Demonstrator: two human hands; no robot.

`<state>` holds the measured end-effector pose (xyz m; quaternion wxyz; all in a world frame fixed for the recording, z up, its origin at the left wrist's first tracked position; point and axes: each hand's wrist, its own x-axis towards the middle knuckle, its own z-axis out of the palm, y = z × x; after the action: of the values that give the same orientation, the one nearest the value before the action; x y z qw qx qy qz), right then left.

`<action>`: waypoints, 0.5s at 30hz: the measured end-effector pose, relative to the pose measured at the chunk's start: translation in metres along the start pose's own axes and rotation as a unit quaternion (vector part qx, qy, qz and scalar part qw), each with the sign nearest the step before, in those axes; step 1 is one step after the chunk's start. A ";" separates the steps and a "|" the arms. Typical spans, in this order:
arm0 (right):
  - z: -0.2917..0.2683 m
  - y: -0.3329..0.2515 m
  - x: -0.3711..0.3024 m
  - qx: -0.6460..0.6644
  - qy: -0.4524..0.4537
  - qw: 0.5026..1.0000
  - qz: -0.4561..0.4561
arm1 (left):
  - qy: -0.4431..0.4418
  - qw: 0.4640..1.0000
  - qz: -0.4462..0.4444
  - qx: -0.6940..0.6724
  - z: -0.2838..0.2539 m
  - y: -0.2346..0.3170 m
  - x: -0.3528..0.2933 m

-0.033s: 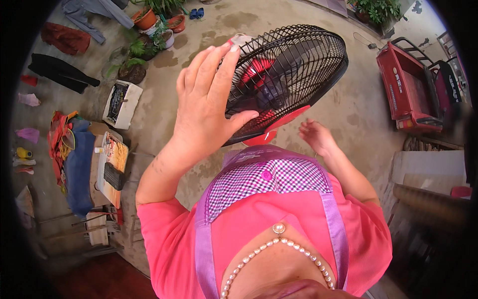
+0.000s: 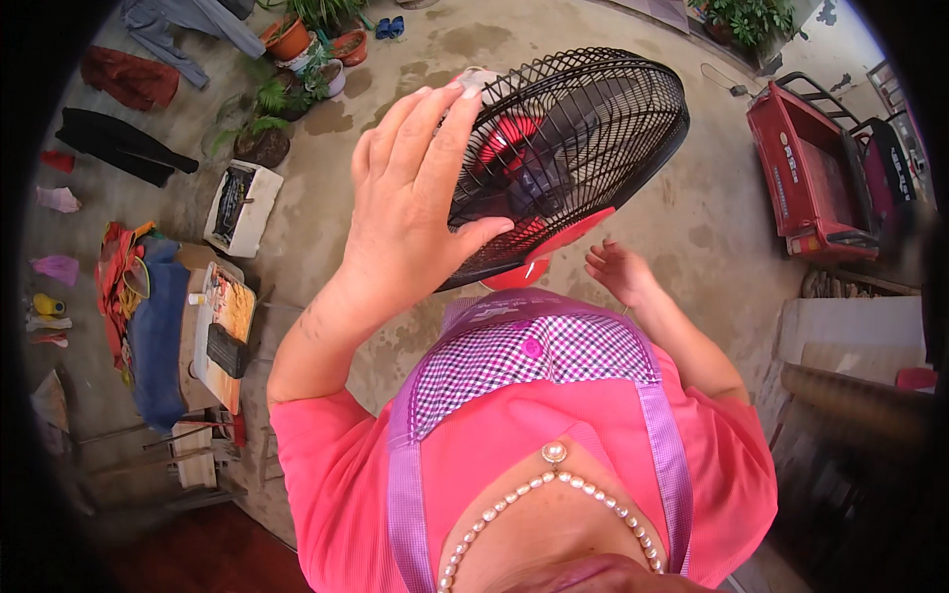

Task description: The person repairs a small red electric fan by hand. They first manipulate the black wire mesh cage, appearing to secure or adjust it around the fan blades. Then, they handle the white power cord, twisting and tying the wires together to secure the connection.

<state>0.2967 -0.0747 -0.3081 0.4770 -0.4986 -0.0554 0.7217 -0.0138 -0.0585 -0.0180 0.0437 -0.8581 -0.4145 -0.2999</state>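
Observation:
An electric fan (image 2: 583, 138) with a black wire cage and red parts stands tilted in front of me. My left hand (image 2: 410, 188) grips the left edge of its cage, thumb against the near wires and fingers stretched along the upper side. By those fingertips a pale, pinkish thing (image 2: 478, 77) shows behind the wires; I cannot make out its kind. My right hand (image 2: 620, 272) hovers just below the fan's red lower part, fingers loosely bent and apart, nothing visible in it. Part of the red base (image 2: 516, 277) shows above my purple apron (image 2: 524, 341).
A small table (image 2: 219, 336) with a dark flat object and draped clothes (image 2: 153, 326) beside it are on the left. Beyond are a white foam box (image 2: 259, 203) and potted plants (image 2: 287, 40). A red cargo tricycle (image 2: 806, 168) is parked at the right.
My right hand has shifted slightly left and down, closer to my body. My left hand stays on the fan's cage, which has barely moved.

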 end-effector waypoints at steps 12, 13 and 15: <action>0.045 0.048 0.063 0.137 -0.115 0.983 0.031 | -0.018 0.995 0.009 -0.097 0.001 -0.003 0.029; 0.035 0.049 0.074 0.167 -0.105 0.977 0.075 | -0.010 0.994 0.015 -0.112 0.002 -0.006 0.029; 0.017 0.057 0.100 0.144 -0.112 0.980 0.074 | 0.000 0.992 0.020 -0.125 0.004 -0.007 0.029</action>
<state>0.2424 -0.0247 -0.3979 0.4801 -0.3429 0.0331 0.8067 -0.0029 -0.0332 -0.0066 -0.0577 -0.8648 -0.3569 -0.3483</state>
